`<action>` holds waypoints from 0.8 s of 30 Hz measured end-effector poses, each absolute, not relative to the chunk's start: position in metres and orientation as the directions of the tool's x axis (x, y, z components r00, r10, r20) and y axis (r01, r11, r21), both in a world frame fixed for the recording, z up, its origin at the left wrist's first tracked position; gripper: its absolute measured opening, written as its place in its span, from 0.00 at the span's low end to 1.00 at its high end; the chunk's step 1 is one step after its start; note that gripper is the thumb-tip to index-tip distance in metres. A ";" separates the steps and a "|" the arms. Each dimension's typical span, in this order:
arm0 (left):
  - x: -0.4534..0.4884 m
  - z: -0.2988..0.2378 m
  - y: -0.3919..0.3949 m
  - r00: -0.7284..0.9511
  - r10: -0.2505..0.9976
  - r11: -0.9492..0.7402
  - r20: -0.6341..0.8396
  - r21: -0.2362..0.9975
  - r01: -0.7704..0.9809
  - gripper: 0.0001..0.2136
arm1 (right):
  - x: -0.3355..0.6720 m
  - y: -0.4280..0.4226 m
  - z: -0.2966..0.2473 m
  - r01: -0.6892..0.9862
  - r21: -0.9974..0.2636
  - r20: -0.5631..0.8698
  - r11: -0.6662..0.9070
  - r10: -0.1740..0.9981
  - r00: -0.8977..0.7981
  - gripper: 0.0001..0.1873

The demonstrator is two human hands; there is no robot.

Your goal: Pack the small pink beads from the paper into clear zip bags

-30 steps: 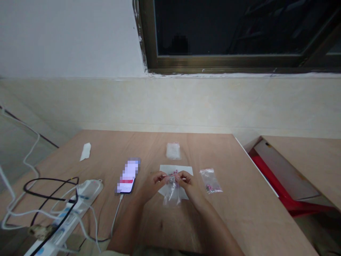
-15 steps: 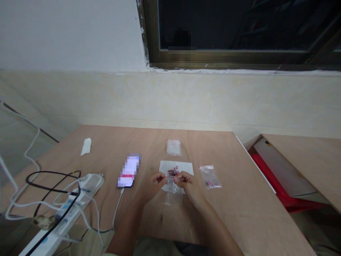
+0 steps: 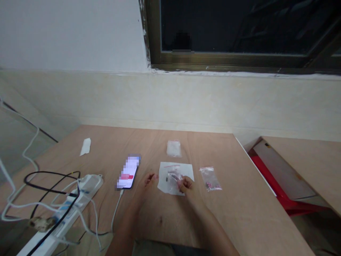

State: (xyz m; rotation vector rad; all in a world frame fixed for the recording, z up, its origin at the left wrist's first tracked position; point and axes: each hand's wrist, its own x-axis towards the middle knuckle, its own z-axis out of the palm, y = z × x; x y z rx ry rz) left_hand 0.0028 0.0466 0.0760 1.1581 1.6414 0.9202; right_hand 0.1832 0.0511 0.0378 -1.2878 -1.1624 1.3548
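My left hand (image 3: 149,181) rests just left of the white paper sheet (image 3: 186,174), its fingers apart and holding nothing. My right hand (image 3: 187,185) pinches the edge of a clear plastic bag (image 3: 173,177) lying on that sheet. Pink beads show blurred through the plastic, and I cannot tell if they are inside it or beneath it. A second small bag (image 3: 210,179) with pink beads lies to the right of the paper. Farther back sits a white-filled packet (image 3: 173,148).
A phone (image 3: 128,172) lies left of my hands, with a charging cable running from it. Further left are a white power strip (image 3: 85,188) with tangled cables and a white paper scrap (image 3: 85,147). A red frame (image 3: 271,185) shows beyond the wooden table's right edge.
My left hand has let go of the plastic bag and moved left, off the paper. The bag now lies on the sheet instead of hanging between my hands.
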 end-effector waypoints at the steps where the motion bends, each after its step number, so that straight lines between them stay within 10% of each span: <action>1: 0.000 0.071 0.046 -0.180 0.958 0.273 -0.224 0.904 0.330 0.10 | 0.183 0.060 0.040 0.034 -0.993 -0.114 -0.114 0.993 0.009 0.15; 8: -0.019 0.013 0.049 -0.121 0.992 0.104 -0.046 0.839 0.534 0.08 | 0.165 0.169 0.054 0.425 -0.899 -0.017 -0.108 0.977 0.213 0.09; 24: -0.022 -0.002 0.047 -0.109 0.994 0.047 0.021 0.809 0.585 0.09 | 0.163 0.215 0.021 0.690 -0.689 -0.016 -0.225 0.955 0.296 0.15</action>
